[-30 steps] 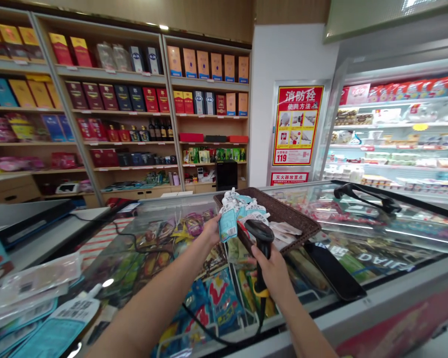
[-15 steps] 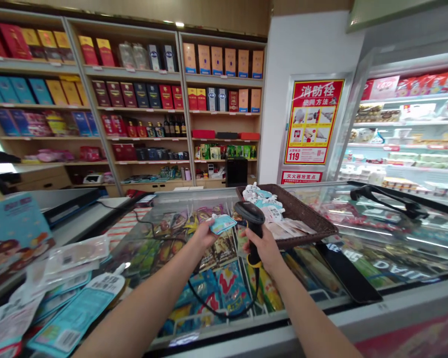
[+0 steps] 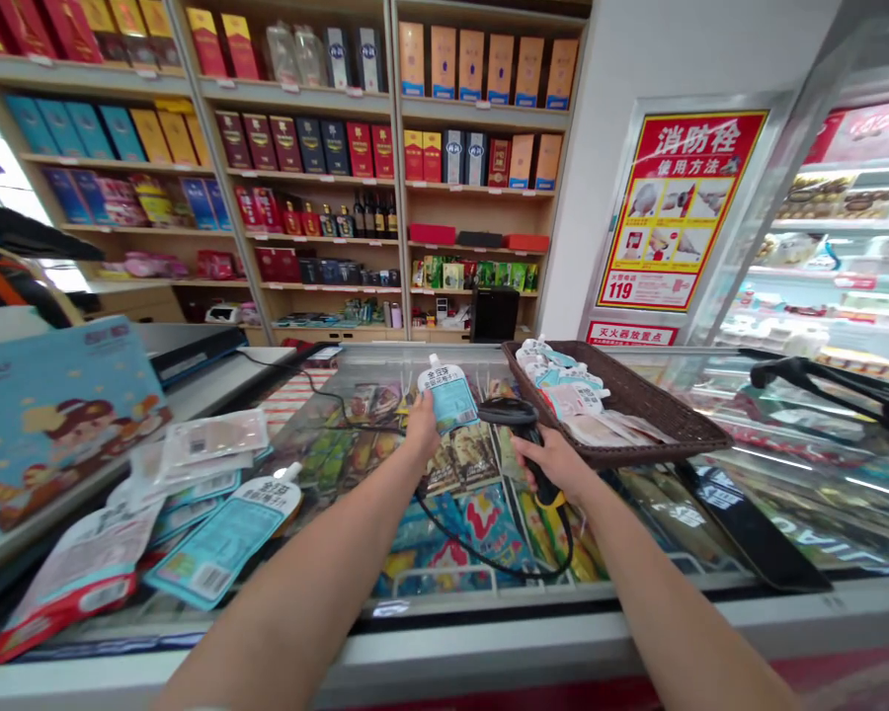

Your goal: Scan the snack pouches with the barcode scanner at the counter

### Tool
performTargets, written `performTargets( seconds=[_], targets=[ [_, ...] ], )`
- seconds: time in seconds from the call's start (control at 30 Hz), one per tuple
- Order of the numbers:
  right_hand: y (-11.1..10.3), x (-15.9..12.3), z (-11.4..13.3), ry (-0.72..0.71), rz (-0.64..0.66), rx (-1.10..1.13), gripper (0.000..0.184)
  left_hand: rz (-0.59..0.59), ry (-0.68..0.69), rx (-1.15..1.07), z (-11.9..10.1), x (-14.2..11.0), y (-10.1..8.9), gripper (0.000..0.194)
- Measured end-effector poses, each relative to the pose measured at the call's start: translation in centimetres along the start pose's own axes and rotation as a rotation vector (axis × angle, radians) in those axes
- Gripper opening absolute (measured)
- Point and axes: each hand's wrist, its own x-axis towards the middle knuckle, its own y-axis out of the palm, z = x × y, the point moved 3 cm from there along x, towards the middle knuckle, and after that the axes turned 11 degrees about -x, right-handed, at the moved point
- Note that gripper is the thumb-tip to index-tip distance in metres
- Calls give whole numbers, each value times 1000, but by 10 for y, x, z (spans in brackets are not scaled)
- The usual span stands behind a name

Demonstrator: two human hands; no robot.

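Boxed goods (image 3: 471,65) line the shelves (image 3: 444,102) behind the glass-topped freezer (image 3: 504,632); above it the left hand (image 3: 422,425) pinches a blue-and-white pouch (image 3: 454,397), now tipped up, printed face showing, where a moment ago it was held nearly flat; the right hand (image 3: 552,462), apart from the left, grips a scanner (image 3: 510,411) just beside it; the pouch thus seems singled out from the basket (image 3: 674,420).

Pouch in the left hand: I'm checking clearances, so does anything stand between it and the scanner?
Nothing visible: the pouch in the left hand and the scanner in the right hand nearly meet in this view.
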Motion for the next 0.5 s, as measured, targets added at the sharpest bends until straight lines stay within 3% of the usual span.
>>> performTargets(
  seconds=[0.17, 0.33, 0.5],
  targets=[
    [3, -3, -4, 49, 6, -19, 35, 14, -15, -20, 2, -1, 2, 27],
    [5, 2, -7, 54, -3, -5, 32, 106, -69, -6, 3, -1, 5, 28],
    [6, -1, 0, 106, -27, -5, 30, 114, -82, 13, 3, -1, 4, 22]
  ],
)
